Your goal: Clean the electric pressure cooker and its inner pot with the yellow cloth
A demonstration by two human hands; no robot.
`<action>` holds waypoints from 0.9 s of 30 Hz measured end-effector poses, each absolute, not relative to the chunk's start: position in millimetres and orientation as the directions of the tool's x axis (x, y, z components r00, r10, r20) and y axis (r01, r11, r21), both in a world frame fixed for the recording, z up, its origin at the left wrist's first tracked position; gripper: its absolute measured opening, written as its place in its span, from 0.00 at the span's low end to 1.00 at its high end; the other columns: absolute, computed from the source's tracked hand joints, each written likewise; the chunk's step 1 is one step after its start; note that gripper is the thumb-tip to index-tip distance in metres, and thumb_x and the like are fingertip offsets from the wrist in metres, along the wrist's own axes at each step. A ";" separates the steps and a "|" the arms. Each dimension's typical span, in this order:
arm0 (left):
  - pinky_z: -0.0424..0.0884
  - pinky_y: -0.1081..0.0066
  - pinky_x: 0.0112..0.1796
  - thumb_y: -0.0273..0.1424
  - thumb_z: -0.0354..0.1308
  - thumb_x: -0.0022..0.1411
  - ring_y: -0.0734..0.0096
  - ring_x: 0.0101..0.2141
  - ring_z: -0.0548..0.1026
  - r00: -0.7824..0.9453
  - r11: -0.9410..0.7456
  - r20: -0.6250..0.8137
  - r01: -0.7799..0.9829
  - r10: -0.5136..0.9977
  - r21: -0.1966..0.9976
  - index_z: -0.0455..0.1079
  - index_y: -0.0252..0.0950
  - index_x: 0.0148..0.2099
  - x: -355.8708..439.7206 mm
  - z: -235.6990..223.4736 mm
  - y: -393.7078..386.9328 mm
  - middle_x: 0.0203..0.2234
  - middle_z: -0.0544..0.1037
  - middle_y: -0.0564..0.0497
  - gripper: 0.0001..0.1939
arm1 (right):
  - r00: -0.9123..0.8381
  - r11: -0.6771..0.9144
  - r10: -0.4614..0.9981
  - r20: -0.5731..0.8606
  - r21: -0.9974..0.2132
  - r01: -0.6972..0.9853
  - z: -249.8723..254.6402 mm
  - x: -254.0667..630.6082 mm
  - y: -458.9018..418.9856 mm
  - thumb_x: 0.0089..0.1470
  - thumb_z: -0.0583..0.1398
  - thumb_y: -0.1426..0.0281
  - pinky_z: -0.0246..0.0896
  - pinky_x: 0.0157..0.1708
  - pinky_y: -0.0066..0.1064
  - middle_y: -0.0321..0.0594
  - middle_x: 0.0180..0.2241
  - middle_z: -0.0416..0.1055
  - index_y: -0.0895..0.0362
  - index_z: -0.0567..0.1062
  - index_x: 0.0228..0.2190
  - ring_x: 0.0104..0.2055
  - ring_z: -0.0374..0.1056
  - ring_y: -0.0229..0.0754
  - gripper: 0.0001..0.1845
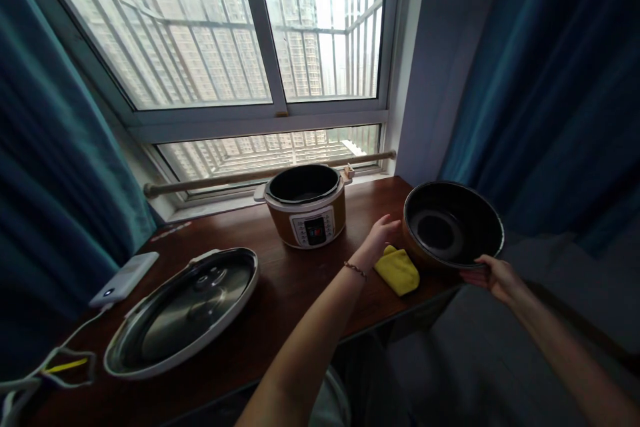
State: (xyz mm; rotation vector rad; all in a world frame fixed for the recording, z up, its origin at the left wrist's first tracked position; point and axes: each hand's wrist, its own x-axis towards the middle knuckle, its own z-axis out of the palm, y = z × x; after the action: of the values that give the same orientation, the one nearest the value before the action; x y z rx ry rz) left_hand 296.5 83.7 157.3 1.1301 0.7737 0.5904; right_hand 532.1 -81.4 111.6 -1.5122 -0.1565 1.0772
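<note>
A dark-lined inner pot with a brown outside is tilted at the right end of the table, its mouth facing me. My right hand grips its near right rim, thumb over the edge and fingers beneath. At the pot's left side is my left hand, fingers stretched out toward the wall; I cannot tell whether they touch it. Just below lies a folded yellow cloth. The electric cooker body, brown and white with a control panel, stands lidless near the window.
A large round lid lies underside up on the left of the wooden table. Behind it are a white power bank and a white cable. A wooden rod runs along the window sill. Blue curtains hang at both sides.
</note>
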 end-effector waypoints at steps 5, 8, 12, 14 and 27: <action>0.52 0.55 0.52 0.30 0.64 0.44 0.44 0.57 0.52 0.374 0.131 -0.322 0.454 0.869 0.881 0.66 0.31 0.45 280.1 98.8 74.8 0.53 0.63 0.35 0.24 | 0.563 -0.300 0.619 -0.548 -0.827 -0.475 111.5 551.7 -84.4 0.46 0.52 0.78 0.68 0.36 0.40 0.52 0.21 0.74 0.63 0.70 0.22 0.27 0.73 0.46 0.09; 0.51 0.53 0.51 0.30 0.64 0.44 0.42 0.56 0.53 0.308 0.046 -0.315 0.646 0.898 0.762 0.69 0.31 0.38 265.8 68.8 69.1 0.50 0.67 0.35 0.16 | 0.525 -0.315 0.609 -0.595 -0.789 -0.528 108.2 557.5 -84.3 0.47 0.52 0.78 0.68 0.35 0.38 0.53 0.21 0.74 0.64 0.71 0.22 0.26 0.73 0.45 0.09; 0.56 0.57 0.48 0.30 0.57 0.53 0.51 0.51 0.61 0.290 -0.044 -0.276 0.758 0.916 0.651 0.70 0.34 0.35 256.0 50.6 66.9 0.44 0.71 0.40 0.07 | 0.507 -0.337 0.592 -0.627 -0.764 -0.551 101.3 556.8 -83.0 0.46 0.52 0.78 0.68 0.34 0.38 0.54 0.21 0.74 0.65 0.71 0.23 0.26 0.73 0.46 0.08; 0.55 0.58 0.48 0.33 0.54 0.55 0.52 0.52 0.59 0.286 -0.086 -0.226 0.775 0.931 0.625 0.68 0.35 0.41 255.5 49.0 67.3 0.47 0.68 0.40 0.11 | 0.499 -0.346 0.585 -0.639 -0.753 -0.559 97.8 555.5 -81.5 0.46 0.53 0.78 0.68 0.34 0.39 0.54 0.21 0.74 0.65 0.70 0.23 0.26 0.73 0.46 0.07; 0.62 0.73 0.31 0.24 0.57 0.43 0.69 0.30 0.67 0.319 -0.010 -0.167 0.486 0.933 0.874 0.59 0.35 0.25 221.4 50.7 57.9 0.23 0.67 0.54 0.07 | 0.492 -0.385 0.602 -0.628 -0.769 -0.510 85.5 562.6 -80.1 0.45 0.53 0.79 0.67 0.40 0.42 0.51 0.23 0.75 0.63 0.70 0.27 0.29 0.74 0.47 0.06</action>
State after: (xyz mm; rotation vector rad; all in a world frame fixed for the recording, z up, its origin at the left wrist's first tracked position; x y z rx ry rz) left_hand 221.4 57.9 50.7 1.6432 1.3060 0.5954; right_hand 562.6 -80.1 85.5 -1.5679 -0.0819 1.1880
